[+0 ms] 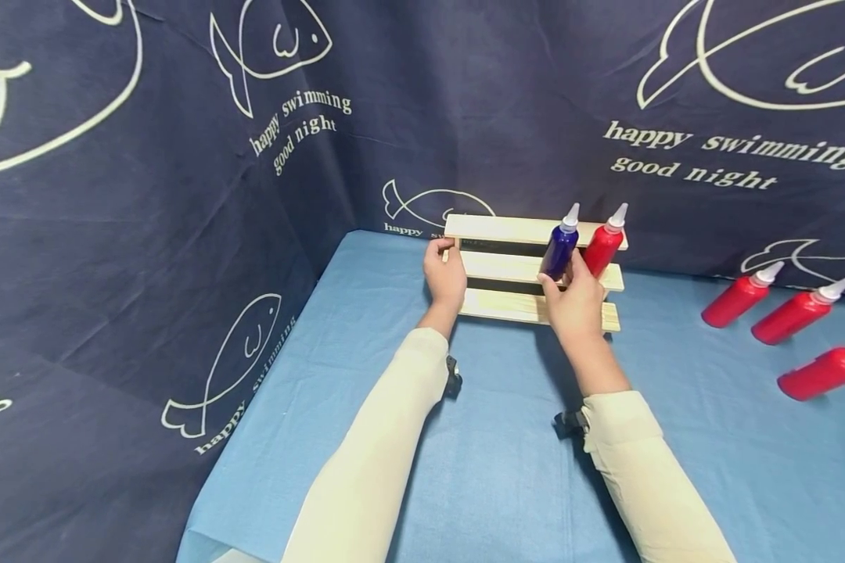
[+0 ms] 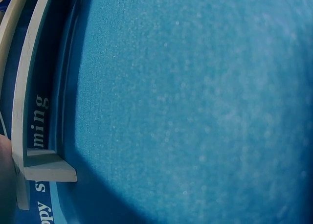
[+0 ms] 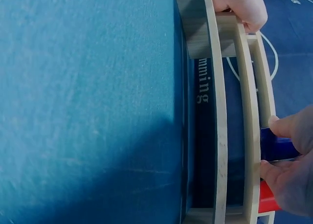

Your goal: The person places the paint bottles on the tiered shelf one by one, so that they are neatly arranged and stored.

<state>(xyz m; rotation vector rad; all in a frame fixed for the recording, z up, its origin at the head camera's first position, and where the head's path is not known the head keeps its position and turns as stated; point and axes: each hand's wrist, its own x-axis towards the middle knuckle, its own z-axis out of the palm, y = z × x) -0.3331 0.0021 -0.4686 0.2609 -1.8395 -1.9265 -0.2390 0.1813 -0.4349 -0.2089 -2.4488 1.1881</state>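
Note:
A tiered wooden rack with pale slats stands on the blue cloth. My left hand grips its left end; in the right wrist view the fingers of that left hand curl over the end piece. Between thumb and fingers, my right hand holds a dark blue squeeze bottle with a white pointed cap, upright at the middle slat. Just right of it a red squeeze bottle stands in the rack. The right hand hides the lower parts of both bottles.
Several more red bottles lie or lean at the right: one red bottle near the back, another red bottle beside it, and a nearer red bottle. A dark fish-print curtain hangs behind the blue-covered table.

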